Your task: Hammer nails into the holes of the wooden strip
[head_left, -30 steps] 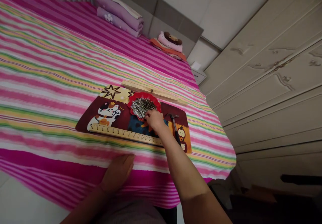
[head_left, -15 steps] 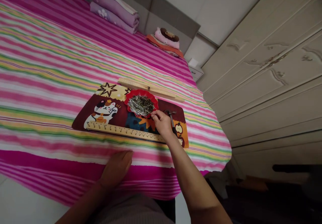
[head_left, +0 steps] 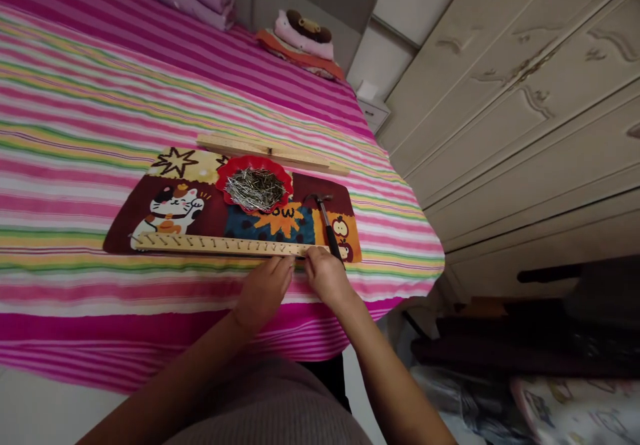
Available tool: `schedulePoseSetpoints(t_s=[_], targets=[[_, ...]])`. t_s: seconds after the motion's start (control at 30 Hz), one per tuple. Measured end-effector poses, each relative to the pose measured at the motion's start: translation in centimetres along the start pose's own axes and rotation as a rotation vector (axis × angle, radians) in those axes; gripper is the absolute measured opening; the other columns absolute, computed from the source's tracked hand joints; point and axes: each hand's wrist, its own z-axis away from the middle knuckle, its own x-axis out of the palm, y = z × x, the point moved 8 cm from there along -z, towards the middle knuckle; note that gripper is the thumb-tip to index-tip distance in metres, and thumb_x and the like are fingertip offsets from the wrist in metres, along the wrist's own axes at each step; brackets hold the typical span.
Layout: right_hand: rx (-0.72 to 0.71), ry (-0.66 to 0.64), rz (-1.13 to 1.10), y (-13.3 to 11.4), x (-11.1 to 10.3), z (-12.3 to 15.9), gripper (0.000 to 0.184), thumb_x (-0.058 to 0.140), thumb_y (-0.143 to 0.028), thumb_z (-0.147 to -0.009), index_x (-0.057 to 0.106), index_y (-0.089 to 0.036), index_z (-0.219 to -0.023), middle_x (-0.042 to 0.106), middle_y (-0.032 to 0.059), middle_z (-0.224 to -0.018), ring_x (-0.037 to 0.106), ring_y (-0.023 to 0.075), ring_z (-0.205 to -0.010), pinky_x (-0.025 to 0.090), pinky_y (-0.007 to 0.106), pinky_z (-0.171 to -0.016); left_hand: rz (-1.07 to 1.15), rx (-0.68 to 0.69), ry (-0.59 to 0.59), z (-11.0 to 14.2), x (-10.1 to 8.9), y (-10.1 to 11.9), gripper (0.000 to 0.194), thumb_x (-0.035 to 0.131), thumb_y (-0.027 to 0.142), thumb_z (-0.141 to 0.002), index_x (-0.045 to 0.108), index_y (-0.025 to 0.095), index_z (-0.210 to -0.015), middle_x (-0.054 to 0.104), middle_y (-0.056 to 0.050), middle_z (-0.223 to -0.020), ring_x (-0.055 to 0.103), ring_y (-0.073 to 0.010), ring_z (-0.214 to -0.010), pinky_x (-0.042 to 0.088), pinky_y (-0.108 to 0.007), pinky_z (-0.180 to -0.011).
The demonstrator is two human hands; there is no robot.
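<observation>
I take my right hand (head_left: 327, 273) as the centre of the clock, and twelve is straight away from me. Its fingers are bent and narrow together, with the tips at the right end of the wooden strip (head_left: 215, 243); whether a nail is between them, I cannot tell. My left hand (head_left: 267, 285) is at nine o'clock, just beside the right one. Its fingers are also narrow, and the tips are by the near edge of the strip; what they hold, if anything, I cannot tell.

The strip lies along the near edge of the mat (head_left: 133, 208) and goes from my right fingertips toward nine o'clock. A row of nails stands in it, and several of them are leaning.

The bowl (head_left: 223, 177), red and with a wavy rim, is on the mat between ten and eleven o'clock, and many loose nails (head_left: 255, 188) are heaped in it. The hammer (head_left: 329, 228) lies near my right hand, with its head at twelve and its black handle toward one. More wood (head_left: 270, 151) lies at eleven o'clock, behind the bowl. The mat rests on a striped cloth (head_left: 75, 185). Well apart from my hands, the wardrobe (head_left: 500, 131) is at two o'clock.
</observation>
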Motion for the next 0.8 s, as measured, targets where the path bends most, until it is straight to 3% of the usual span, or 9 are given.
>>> schedulePoseSetpoints(t_s=[0.2, 0.33, 0.47, 0.8], targets=[[-0.018, -0.055, 0.061, -1.6, -0.6, -0.2, 0.018, 0.045, -0.016, -0.090, 0.061, -0.015, -0.098, 0.067, 0.0114, -0.094, 0.064, 0.0201, -0.083, 0.046, 0.027, -0.070, 0.009, -0.085, -0.068, -1.2, 2.4, -0.5, 0.027, 0.037, 0.021, -0.093, 0.064, 0.017, -0.099, 0.064, -0.006, -0.082, 0.060, -0.0170, -0.076, 0.049, -0.029, -0.070], [-0.044, 0.069, -0.130, -1.3, -0.7, -0.5, 0.015, 0.046, -0.015, -0.089, 0.061, -0.017, -0.090, 0.067, 0.0070, -0.090, 0.062, 0.0169, -0.082, 0.046, 0.026, -0.075, 0.117, -0.157, 0.040, -1.0, 1.9, -0.8, 0.025, 0.038, 0.022, -0.093, 0.063, 0.019, -0.091, 0.064, -0.004, -0.082, 0.060, -0.0161, -0.077, 0.050, -0.028, -0.071], [-0.055, 0.189, -0.260, -0.6, -0.6, -0.9, 0.016, 0.044, -0.014, -0.088, 0.059, -0.018, -0.087, 0.065, 0.0056, -0.086, 0.061, 0.0164, -0.083, 0.046, 0.026, -0.079, 0.267, -0.253, 0.128, -0.4, 1.5, -1.7, 0.024, 0.040, 0.027, -0.093, 0.061, 0.020, -0.102, 0.068, -0.004, -0.093, 0.063, -0.0166, -0.087, 0.051, -0.031, -0.081], [-0.084, 0.182, -0.185, -1.3, -1.3, -1.7, 0.019, 0.041, -0.014, -0.089, 0.059, -0.018, -0.090, 0.063, 0.0067, -0.087, 0.059, 0.0174, -0.083, 0.044, 0.027, -0.079, 0.314, -0.313, 0.097, 0.7, 1.8, -2.7, 0.024, 0.041, 0.030, -0.092, 0.062, 0.019, -0.098, 0.069, -0.005, -0.093, 0.064, -0.0178, -0.089, 0.051, -0.032, -0.083]])
